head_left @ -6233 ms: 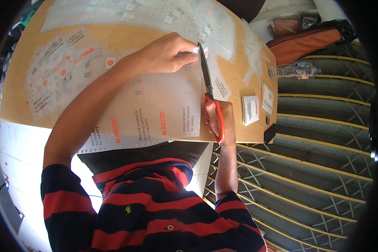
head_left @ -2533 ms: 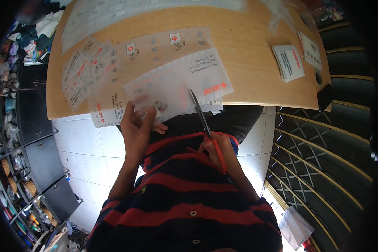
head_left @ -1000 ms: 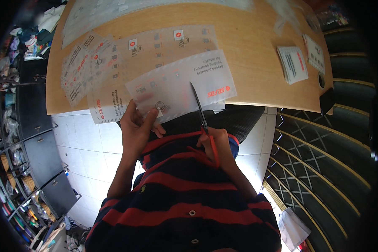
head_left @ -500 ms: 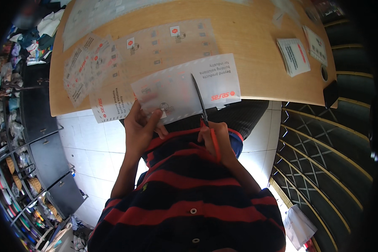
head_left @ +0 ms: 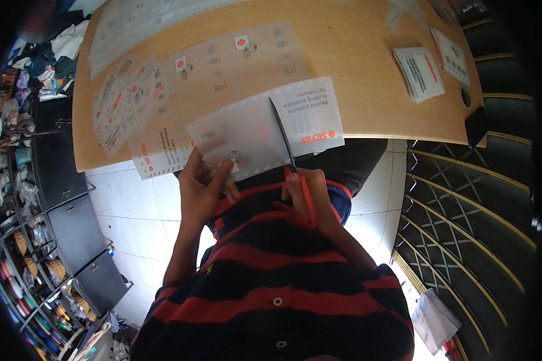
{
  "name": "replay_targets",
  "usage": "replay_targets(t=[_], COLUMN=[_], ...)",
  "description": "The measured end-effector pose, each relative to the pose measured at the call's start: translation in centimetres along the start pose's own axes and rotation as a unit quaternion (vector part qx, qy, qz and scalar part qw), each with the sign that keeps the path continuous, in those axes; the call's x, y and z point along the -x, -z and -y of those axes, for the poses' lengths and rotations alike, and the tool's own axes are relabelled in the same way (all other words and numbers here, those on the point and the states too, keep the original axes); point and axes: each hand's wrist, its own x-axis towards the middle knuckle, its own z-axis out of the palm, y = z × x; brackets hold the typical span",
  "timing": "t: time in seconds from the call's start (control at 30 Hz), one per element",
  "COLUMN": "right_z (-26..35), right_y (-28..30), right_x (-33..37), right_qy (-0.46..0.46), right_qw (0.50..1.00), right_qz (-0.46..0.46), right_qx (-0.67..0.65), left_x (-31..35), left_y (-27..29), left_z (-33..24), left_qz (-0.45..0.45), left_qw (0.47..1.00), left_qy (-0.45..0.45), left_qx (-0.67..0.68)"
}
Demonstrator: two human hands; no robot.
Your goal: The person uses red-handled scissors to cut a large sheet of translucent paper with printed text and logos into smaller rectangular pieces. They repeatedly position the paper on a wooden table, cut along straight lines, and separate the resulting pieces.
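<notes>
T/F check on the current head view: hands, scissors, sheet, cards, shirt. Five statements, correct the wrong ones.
1. The right hand holds the scissors. True.
2. The left hand is empty. False: it grips a translucent printed sheet near its lower left corner.
3. A dark blade shows across the translucent printed sheet. True.
4. The stack of white cards lies at the left end of the table. False: it lies toward the right end.
5. The shirt is striped red and dark. True.

Matt plastic-looking sheet; metal blades; smooth wood-look table.
</notes>
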Motion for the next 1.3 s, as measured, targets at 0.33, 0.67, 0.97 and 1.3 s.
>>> replay_targets(t=[0.33, 0.67, 0.97, 1.3], right_z=[0.2, 1.9, 1.1, 1.4], right_y=[-0.8, -0.8, -0.7, 3.5], right_x=[-1.3, -1.8, -0.5, 2.3], right_qy=[0.040, 0.074, 0.101, 0.080], right_qw=[0.997, 0.997, 0.995, 0.939], right_qz=[-0.010, 0.010, -0.001, -0.174], right_qx=[-0.061, 0.000, -0.017, -0.285], left_x=[0.4, 1.0, 0.5, -0.4], left_y=[0.3, 1.5, 2.2, -6.0], left_z=[0.2, 0.1, -0.1, -1.8], left_qz=[-0.006, -0.078, -0.135, 0.141], left_qw=[1.000, 0.997, 0.986, 0.989], left_qy=[0.015, -0.015, -0.095, -0.038], left_qx=[-0.018, -0.015, 0.007, -0.006])
